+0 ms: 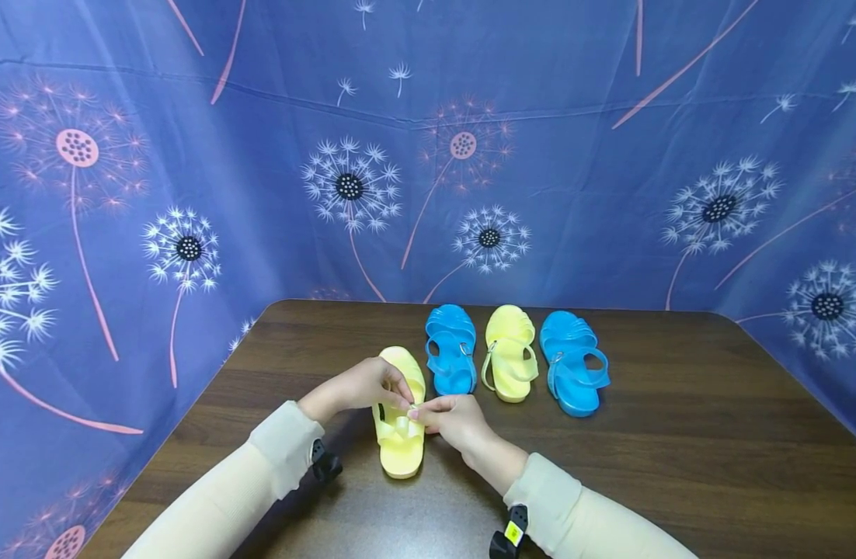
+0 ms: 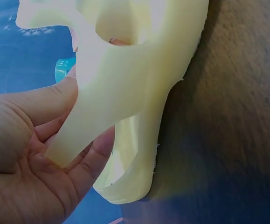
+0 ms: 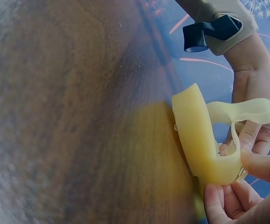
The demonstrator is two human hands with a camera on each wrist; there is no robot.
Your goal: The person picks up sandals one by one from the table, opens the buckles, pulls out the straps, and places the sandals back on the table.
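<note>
A yellow sandal [image 1: 401, 460] lies on the brown table, its toe pointing away from me and its heel towards me. My left hand [image 1: 361, 388] comes over its left side. In the left wrist view, the thumb and fingers of the left hand [image 2: 37, 154] are around part of the sandal's strap [image 2: 74, 133]. From the right, my right hand [image 1: 459, 423] pinches the strap near a small metal buckle [image 3: 241, 174]. Both sets of fingertips meet at the sandal's right side. In the right wrist view, the fingers partly hide the buckle.
Behind and right of my hands stand a blue sandal [image 1: 450, 376], a second yellow sandal [image 1: 509, 320] and another blue sandal [image 1: 575, 361] in a row. Beyond the wooden table [image 1: 680, 435] hangs a blue dandelion-patterned cloth [image 1: 575, 194].
</note>
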